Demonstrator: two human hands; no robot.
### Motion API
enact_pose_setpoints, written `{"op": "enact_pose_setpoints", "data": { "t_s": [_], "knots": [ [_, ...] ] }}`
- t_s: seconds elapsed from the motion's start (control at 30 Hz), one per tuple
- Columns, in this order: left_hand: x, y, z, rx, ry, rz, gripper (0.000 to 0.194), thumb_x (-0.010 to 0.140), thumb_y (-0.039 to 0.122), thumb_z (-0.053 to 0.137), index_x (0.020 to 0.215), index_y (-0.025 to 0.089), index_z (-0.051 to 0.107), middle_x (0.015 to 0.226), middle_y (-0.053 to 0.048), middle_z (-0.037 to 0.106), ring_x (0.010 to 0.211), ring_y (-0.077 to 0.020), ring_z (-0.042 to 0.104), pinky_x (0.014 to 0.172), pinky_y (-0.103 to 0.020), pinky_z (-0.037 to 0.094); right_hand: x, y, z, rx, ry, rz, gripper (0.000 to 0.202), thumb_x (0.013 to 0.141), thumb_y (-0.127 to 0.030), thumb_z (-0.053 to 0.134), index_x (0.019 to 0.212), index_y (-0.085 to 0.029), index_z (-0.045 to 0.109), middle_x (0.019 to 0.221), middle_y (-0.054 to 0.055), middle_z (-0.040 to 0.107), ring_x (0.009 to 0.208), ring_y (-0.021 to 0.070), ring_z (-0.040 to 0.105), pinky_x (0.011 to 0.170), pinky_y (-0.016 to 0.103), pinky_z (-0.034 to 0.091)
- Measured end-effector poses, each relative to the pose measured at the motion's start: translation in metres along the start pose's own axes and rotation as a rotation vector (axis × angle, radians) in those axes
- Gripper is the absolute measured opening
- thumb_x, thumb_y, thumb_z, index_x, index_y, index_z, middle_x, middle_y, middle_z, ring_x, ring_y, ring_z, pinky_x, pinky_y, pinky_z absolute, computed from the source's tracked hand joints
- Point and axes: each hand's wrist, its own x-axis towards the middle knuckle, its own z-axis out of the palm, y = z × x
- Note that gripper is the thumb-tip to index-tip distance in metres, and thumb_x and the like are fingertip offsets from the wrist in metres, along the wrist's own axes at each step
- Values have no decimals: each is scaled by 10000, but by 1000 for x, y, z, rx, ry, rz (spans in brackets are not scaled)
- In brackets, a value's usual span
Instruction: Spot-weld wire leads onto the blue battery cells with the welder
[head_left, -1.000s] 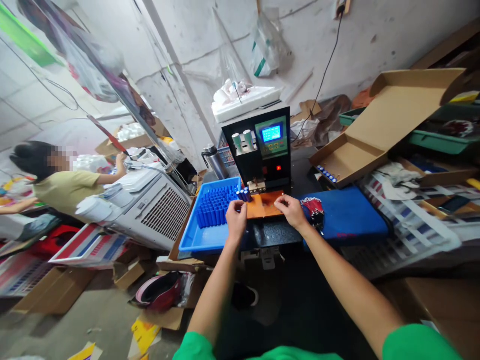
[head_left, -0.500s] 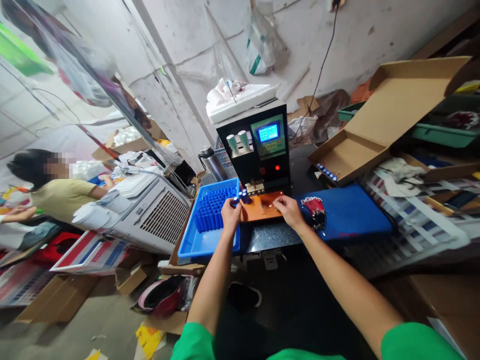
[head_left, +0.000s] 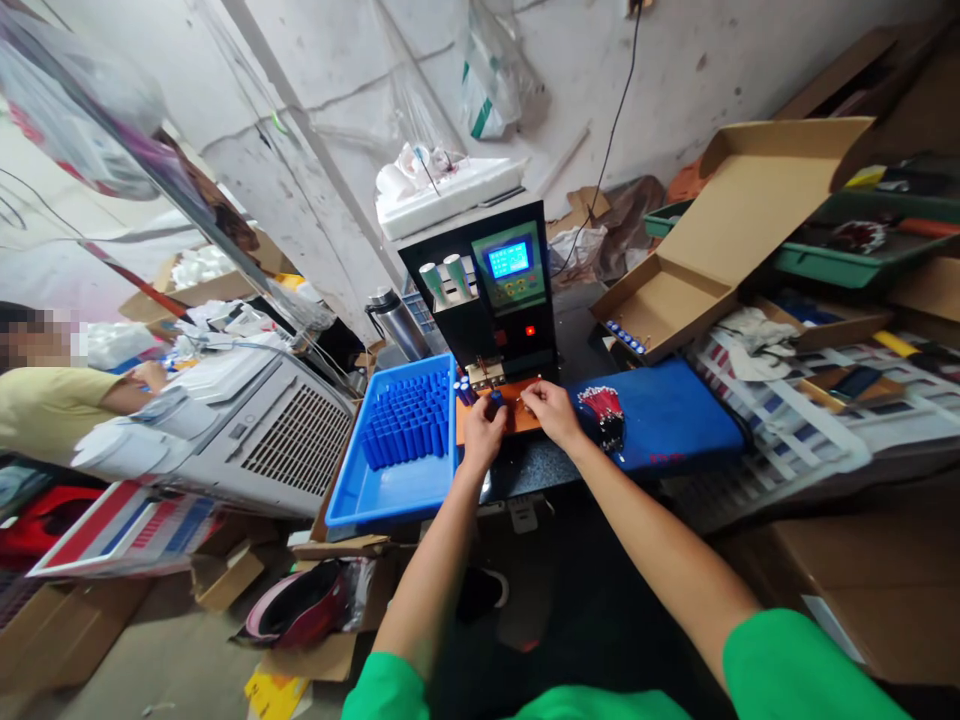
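Observation:
My left hand (head_left: 484,436) is closed round a blue cylindrical battery cell (head_left: 496,397), held upright on an orange board (head_left: 471,432) under the spot welder's electrodes (head_left: 487,372). Just to the right, my right hand (head_left: 551,410) pinches a thin wire over the board; its far end is too small to make out. The black spot welder (head_left: 536,345) has a lit blue screen. Left of the electrodes, a few blue cells (head_left: 464,391) stand on the board. A bundle of red and black wires (head_left: 602,412) lies on a blue pad (head_left: 675,415).
A blue tray (head_left: 390,497) with rows of blue cells (head_left: 409,415) stands at left, a steel flask (head_left: 401,325) behind it. An open cardboard box (head_left: 690,300) is at right beside a white crate (head_left: 787,420). A grey air cooler (head_left: 277,440) and a person (head_left: 52,400) are farther left.
My left hand has moved from the tray-side edge of the board to beneath the electrodes with a cell. My right hand stays pinched, now closer to it. The view has turned slightly right.

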Motion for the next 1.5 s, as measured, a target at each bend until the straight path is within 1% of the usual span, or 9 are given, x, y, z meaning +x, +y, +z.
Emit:
{"op": "enact_pose_setpoints", "data": {
  "t_s": [0.1, 0.27, 0.43, 0.53, 0.63, 0.77, 0.97, 1.33, 1.5],
  "knots": [
    [-1, -5, -2, 31, 0, 13, 182, 831, 318, 614, 932, 176, 665, 819, -26, 662, 777, -166, 615, 769, -277, 483, 6, -1, 7, 8, 14, -11, 279, 763, -479, 608, 736, -202, 589, 668, 27, 621, 689, 195, 602, 634, 288, 494],
    [-3, -4, 1, 49, 31, 18, 230, 844, 302, 614, 1031, 184, 675, 942, -53, 705, 876, -191, 650, 824, -297, 499, 15, 0, 20, 38, 8, -12, 242, 768, -441, 608, 745, -201, 592, 742, 47, 666, 753, 209, 637, 694, 304, 526],
    [-4, -4, 5, 81, 72, 46, 254, 859, 256, 598, 1088, 171, 669, 1025, -77, 715, 949, -213, 661, 884, -334, 498, 20, 2, 27, 30, 12, 4, 221, 749, -424, 604, 744, -203, 600, 755, 53, 688, 759, 216, 654, 693, 305, 530],
    [-4, -6, 7, 96, 98, 57, 250, 859, 236, 600, 1088, 166, 673, 1018, -77, 715, 949, -212, 661, 891, -337, 498, 21, 2, 28, 33, 3, -11, 217, 731, -413, 612, 728, -196, 613, 733, 50, 686, 716, 211, 649, 647, 293, 505],
    [-4, -8, 8, 103, 120, 55, 264, 856, 222, 603, 1105, 167, 671, 1002, -76, 713, 925, -209, 661, 862, -330, 505, 21, 1, 28, 0, -3, -30, 219, 738, -411, 613, 714, -193, 614, 714, 44, 681, 680, 202, 638, 620, 284, 477],
    [-3, -11, 8, 108, 128, 62, 267, 855, 217, 600, 1107, 169, 672, 997, -79, 710, 915, -215, 658, 843, -334, 506, 21, 2, 30, -53, -10, -74, 218, 769, -405, 605, 722, -192, 619, 732, 43, 686, 689, 199, 632, 632, 284, 460],
    [-2, -10, 8, 71, 109, 70, 301, 862, 211, 592, 1150, 173, 668, 1043, -94, 710, 981, -229, 661, 910, -358, 500, 22, 4, 30, -126, -1, -76, 205, 799, -389, 614, 737, -194, 624, 746, 40, 696, 703, 199, 627, 631, 280, 444],
    [-3, -8, 8, 84, 111, 66, 302, 862, 204, 594, 1155, 170, 663, 1072, -100, 712, 1002, -235, 664, 923, -364, 499, 21, 5, 30, -141, 0, -89, 190, 810, -374, 613, 755, -193, 630, 768, 44, 706, 704, 200, 627, 620, 279, 435],
    [-3, -6, 8, 98, 115, 61, 287, 854, 191, 597, 1132, 177, 669, 1043, -90, 715, 980, -231, 664, 900, -354, 500, 22, 5, 30, -144, -2, -95, 174, 804, -362, 609, 753, -196, 624, 754, 41, 699, 708, 205, 629, 635, 287, 444]
  ]
}}
